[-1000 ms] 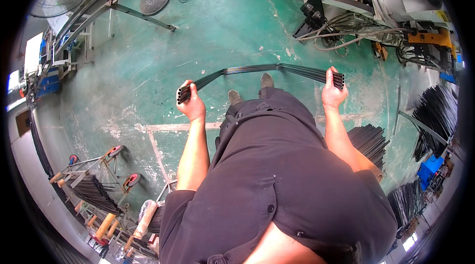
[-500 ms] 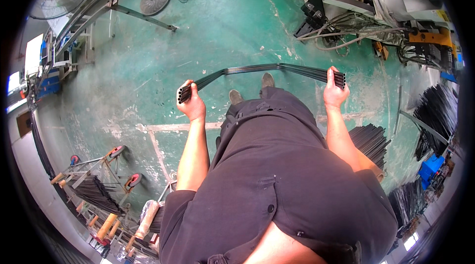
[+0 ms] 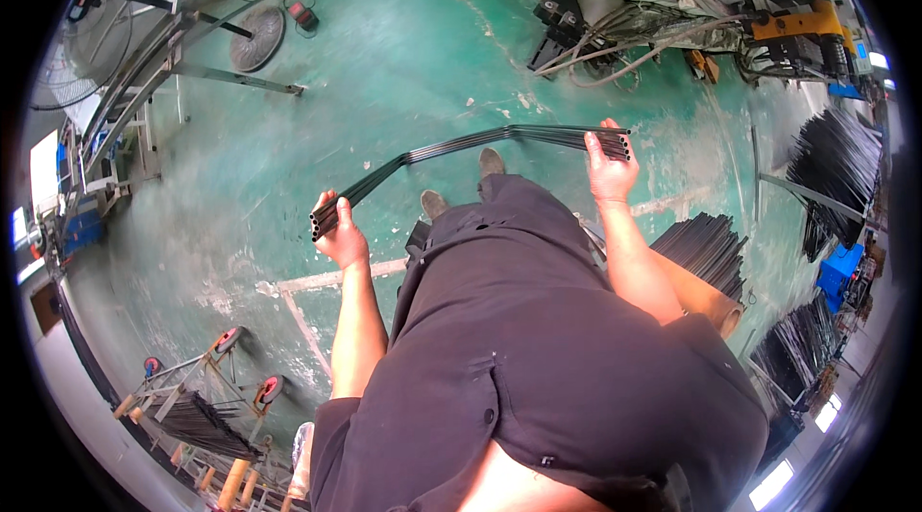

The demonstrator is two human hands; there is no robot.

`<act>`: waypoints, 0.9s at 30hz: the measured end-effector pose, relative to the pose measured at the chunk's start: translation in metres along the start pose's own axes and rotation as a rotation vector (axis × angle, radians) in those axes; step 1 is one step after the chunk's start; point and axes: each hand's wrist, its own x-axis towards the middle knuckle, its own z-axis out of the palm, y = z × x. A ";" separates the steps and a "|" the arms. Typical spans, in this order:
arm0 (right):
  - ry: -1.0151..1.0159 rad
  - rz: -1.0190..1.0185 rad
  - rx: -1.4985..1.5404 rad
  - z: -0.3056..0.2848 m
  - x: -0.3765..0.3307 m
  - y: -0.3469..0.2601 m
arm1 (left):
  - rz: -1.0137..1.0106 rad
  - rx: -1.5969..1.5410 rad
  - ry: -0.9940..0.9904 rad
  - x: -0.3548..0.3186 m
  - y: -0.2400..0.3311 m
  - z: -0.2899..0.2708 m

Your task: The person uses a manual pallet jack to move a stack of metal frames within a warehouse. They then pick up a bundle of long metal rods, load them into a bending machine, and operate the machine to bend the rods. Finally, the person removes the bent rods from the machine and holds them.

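Between my hands I carry a small bundle of thin black tubes [image 3: 459, 147], each bent at two places so that the bundle forms a shallow arch. My left hand [image 3: 341, 233] is closed round the lower left end, thumb on top, with the round open tube ends showing beyond it. Round the right end, my right hand [image 3: 612, 171] is closed too, and hollow tube ends stick out past the fingers. The left end sits nearer my body than the right one, so the bundle slants. Past its middle, my shoes show on the green floor [image 3: 403, 60].
Machinery with cables [image 3: 615, 32] stands at the far right. A metal frame [image 3: 178, 51] and a round fan base [image 3: 257, 39] are far left. Stacks of black tubes [image 3: 706, 257] lie to my right, beside a cardboard roll [image 3: 722, 313]. A wheeled cart [image 3: 206, 406] holds more tubes near left.
The bundle has tilted, its left end coming down toward my body. Both hands have shifted left in view while keeping their hold, and the surroundings have turned slightly.
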 end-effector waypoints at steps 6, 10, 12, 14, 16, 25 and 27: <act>-0.018 0.035 0.111 0.009 -0.009 0.010 | -0.005 0.000 -0.003 0.005 0.006 -0.010; 0.000 0.026 0.078 0.015 -0.013 0.003 | -0.015 0.017 0.003 0.012 0.004 -0.014; -0.010 0.045 0.131 0.019 -0.014 0.004 | -0.027 0.052 0.004 0.016 0.007 -0.016; -0.013 0.060 0.169 0.022 -0.017 0.003 | -0.039 0.082 0.017 0.020 0.010 -0.022; -0.028 0.017 0.109 0.024 -0.021 0.003 | -0.052 0.104 0.028 0.025 0.014 -0.032; -0.071 -0.014 0.067 0.036 -0.028 -0.011 | -0.142 0.295 0.105 0.036 0.054 -0.037; -0.082 -0.005 0.054 0.037 -0.029 -0.019 | -0.164 0.274 0.114 0.038 0.051 -0.044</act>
